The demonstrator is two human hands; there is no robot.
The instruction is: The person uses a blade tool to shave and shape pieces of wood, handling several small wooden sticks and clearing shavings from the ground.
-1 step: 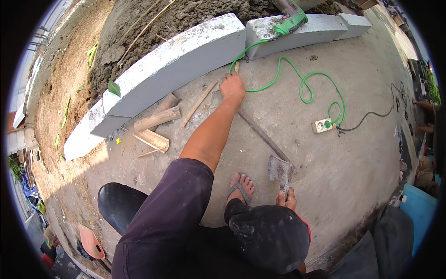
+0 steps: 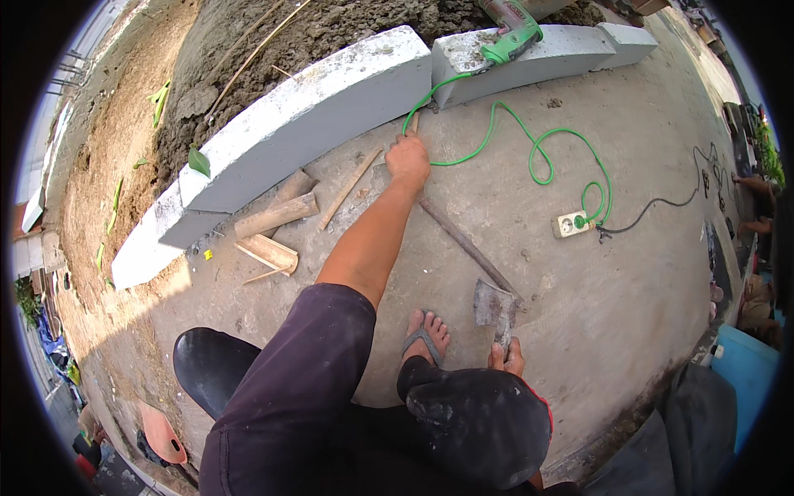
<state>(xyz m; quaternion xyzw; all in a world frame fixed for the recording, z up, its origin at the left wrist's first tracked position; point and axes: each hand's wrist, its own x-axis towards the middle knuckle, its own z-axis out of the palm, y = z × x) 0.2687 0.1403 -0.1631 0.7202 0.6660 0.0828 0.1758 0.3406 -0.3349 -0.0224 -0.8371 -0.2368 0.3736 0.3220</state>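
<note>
My left hand [image 2: 408, 157] is closed on a thin pale wooden stick [image 2: 414, 122] by the gap between two white blocks [image 2: 306, 112]. A green cord [image 2: 471, 155] runs beside that hand. In my right hand [image 2: 506, 357] is a grimy hatchet-like tool [image 2: 495, 304], its broad blade upward, beside my bent knee. A long dark rod [image 2: 463, 244] lies on the concrete between my hands. Left of my arm lie bamboo pieces [image 2: 275, 213] and a loose wooden strip [image 2: 347, 190].
A green power drill [image 2: 514, 43] rests on the right-hand block, dark soil [image 2: 231, 58] behind. A power socket strip [image 2: 572, 223] with cords sits at right on the concrete [image 2: 595, 331]. A blue container [image 2: 743, 380] and another person's limbs [image 2: 753, 186] show at the right edge.
The view has shifted very slightly, and my left hand is a little higher and further left in it. Both hands keep their hold.
</note>
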